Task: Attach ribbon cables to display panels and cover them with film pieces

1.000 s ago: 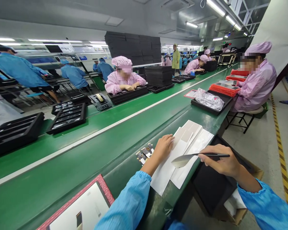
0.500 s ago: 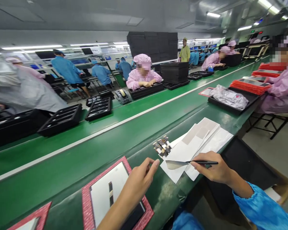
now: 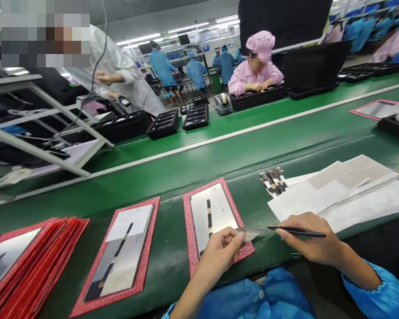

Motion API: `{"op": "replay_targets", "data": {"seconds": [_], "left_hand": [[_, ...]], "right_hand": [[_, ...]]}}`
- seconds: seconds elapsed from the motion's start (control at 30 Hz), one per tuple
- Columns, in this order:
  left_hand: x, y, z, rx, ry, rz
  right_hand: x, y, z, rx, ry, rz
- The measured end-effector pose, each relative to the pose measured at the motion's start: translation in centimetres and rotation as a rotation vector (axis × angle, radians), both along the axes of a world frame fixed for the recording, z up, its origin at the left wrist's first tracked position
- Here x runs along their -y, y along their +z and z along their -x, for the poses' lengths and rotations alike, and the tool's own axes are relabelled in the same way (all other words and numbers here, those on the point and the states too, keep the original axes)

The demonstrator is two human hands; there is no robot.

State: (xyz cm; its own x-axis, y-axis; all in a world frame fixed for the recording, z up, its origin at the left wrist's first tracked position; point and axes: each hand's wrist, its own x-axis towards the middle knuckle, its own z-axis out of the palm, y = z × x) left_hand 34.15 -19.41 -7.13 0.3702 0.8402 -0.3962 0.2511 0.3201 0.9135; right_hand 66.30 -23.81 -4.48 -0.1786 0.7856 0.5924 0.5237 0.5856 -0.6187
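Note:
My right hand (image 3: pixel 310 241) pinches black tweezers (image 3: pixel 295 231) whose tip carries a thin clear film strip (image 3: pixel 252 232). My left hand (image 3: pixel 221 252) is closed, its fingertips pinching the other end of that strip. Both hands hover over the near edge of a red-framed tray (image 3: pixel 193 248) that bears a grey panel with a dark ribbon cable. A second red-framed tray (image 3: pixel 146 248) lies to its left. White backing sheets (image 3: pixel 339 192) and a small pile of gold-and-black connectors (image 3: pixel 273 180) lie to the right.
A stack of red trays (image 3: pixel 53 248) sits at the far left. Beyond the green belt (image 3: pixel 219 150), black slotted trays (image 3: pixel 162 124) and a tape dispenser (image 3: pixel 222 104) stand. A person in pink works opposite; another in white stands left by a metal rack (image 3: pixel 36 124).
The view has swung left. My left hand left the white sheets, crossed to the red-framed tray and took hold of the film strip that the tweezers carried over.

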Motion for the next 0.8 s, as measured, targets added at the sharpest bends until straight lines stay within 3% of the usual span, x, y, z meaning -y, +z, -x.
{"op": "replay_targets", "data": {"seconds": [0.13,0.33,0.53,0.63,0.8], "left_hand": [[1.7,-0.8,1.0,0.006,0.081,0.046],[4.4,0.7,2.4,-0.017,0.131,-0.009],[5.2,1.1,3.0,-0.098,0.254,-0.008],[5.3,1.1,3.1,-0.12,0.295,-0.002],[5.4,0.9,3.4,-0.141,0.314,0.021]], "right_hand": [[-0.3,-0.6,0.8,-0.06,0.02,0.06],[-1.5,-2.9,2.7,-0.329,0.05,0.521],[-2.5,-4.2,4.4,-0.396,0.11,0.788],[-2.8,-4.0,4.8,-0.416,0.139,0.87],[-3.6,-3.0,5.2,-0.401,0.142,0.872]]}}
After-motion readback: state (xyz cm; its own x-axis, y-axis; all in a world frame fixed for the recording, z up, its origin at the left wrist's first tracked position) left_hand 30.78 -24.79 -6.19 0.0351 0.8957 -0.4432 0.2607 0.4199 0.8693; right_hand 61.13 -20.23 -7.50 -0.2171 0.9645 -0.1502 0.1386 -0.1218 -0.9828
